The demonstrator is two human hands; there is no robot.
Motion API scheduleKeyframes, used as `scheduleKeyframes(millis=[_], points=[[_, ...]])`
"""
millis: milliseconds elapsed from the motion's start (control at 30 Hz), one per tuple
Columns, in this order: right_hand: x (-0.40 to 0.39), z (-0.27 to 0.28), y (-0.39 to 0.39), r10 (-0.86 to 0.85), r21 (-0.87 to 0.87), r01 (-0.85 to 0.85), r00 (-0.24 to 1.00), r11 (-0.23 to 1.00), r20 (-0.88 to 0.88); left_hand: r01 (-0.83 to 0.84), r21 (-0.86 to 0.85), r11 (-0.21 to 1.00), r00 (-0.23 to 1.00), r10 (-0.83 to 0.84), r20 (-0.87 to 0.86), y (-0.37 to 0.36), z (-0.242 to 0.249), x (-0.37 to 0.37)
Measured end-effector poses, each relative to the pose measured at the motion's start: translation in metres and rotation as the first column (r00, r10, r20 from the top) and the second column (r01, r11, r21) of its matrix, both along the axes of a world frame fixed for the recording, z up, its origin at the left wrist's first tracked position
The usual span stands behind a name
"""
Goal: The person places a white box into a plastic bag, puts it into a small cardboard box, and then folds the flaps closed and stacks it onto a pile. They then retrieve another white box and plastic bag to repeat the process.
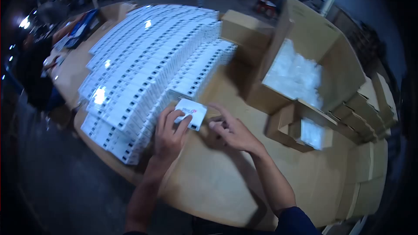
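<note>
A small white box (197, 109) with red and grey print on its top lies at the near end of the stacked boxes. My left hand (169, 132) grips it from the left, with fingertips bent over its top face and near edge. To the right of the box is my right hand (235, 132), holding nothing, its index finger stretched toward the box's right edge and its thumb apart. Rows of matching white boxes (143, 67), each with a small dark mark on the end, fill the left side of the table.
An open carton (272, 95) of clear plastic pieces (294, 72) stands at the right, with a smaller carton (281, 128) in front of it. More brown cartons (368, 161) line the table's right edge. Another person (37, 72) works at the far left beside a blue tray (82, 28).
</note>
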State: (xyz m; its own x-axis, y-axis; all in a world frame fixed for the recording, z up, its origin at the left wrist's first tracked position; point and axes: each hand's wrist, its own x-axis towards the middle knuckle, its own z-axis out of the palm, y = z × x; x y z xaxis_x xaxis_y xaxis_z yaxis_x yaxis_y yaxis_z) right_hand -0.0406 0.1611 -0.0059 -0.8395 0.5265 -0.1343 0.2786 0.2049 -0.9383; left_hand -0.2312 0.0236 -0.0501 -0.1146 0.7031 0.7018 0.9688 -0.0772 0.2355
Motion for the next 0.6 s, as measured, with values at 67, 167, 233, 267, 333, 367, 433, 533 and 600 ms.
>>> scheduleKeyframes(millis=[67, 167, 233, 267, 333, 367, 433, 533, 600], points=[[0.022, 0.010, -0.001, -0.002, -0.344, -0.037, 0.994, 0.938, -0.111, 0.087, 0.056, 0.995, 0.996, -0.088, 0.015, 0.003, 0.013, 0.023], [0.051, 0.009, 0.006, -0.109, -0.430, -0.028, 0.951, 0.903, -0.290, 0.241, 0.091, 0.966, 0.970, -0.242, -0.002, 0.017, 0.045, 0.063], [0.070, 0.027, 0.007, -0.225, -0.468, 0.013, 0.889, 0.883, -0.398, 0.362, 0.077, 0.929, 0.925, -0.368, 0.090, 0.033, 0.065, 0.085], [0.084, 0.031, 0.013, -0.266, -0.477, 0.028, 0.858, 0.879, -0.439, 0.427, 0.056, 0.902, 0.886, -0.430, 0.175, 0.042, 0.081, 0.096], [0.115, 0.049, 0.023, -0.358, -0.497, 0.079, 0.791, 0.864, -0.497, 0.525, 0.069, 0.848, 0.799, -0.519, 0.302, 0.062, 0.104, 0.112], [0.131, 0.062, 0.027, -0.402, -0.423, 0.201, 0.789, 0.884, -0.465, 0.526, 0.091, 0.845, 0.800, -0.529, 0.284, 0.079, 0.109, 0.119], [0.162, 0.081, 0.047, -0.357, -0.052, 0.381, 0.799, 0.923, -0.483, 0.524, 0.137, 0.841, 0.805, -0.541, 0.242, 0.121, 0.115, 0.130], [0.194, 0.094, 0.076, -0.491, 0.408, 0.703, 0.704, 0.583, -0.513, 0.536, 0.095, 0.839, 0.810, -0.543, 0.220, 0.195, 0.114, 0.147], [0.208, 0.108, 0.088, -0.591, 0.510, 0.720, 0.686, 0.470, -0.424, 0.524, 0.028, 0.851, 0.833, -0.519, 0.192, 0.240, 0.102, 0.159]])
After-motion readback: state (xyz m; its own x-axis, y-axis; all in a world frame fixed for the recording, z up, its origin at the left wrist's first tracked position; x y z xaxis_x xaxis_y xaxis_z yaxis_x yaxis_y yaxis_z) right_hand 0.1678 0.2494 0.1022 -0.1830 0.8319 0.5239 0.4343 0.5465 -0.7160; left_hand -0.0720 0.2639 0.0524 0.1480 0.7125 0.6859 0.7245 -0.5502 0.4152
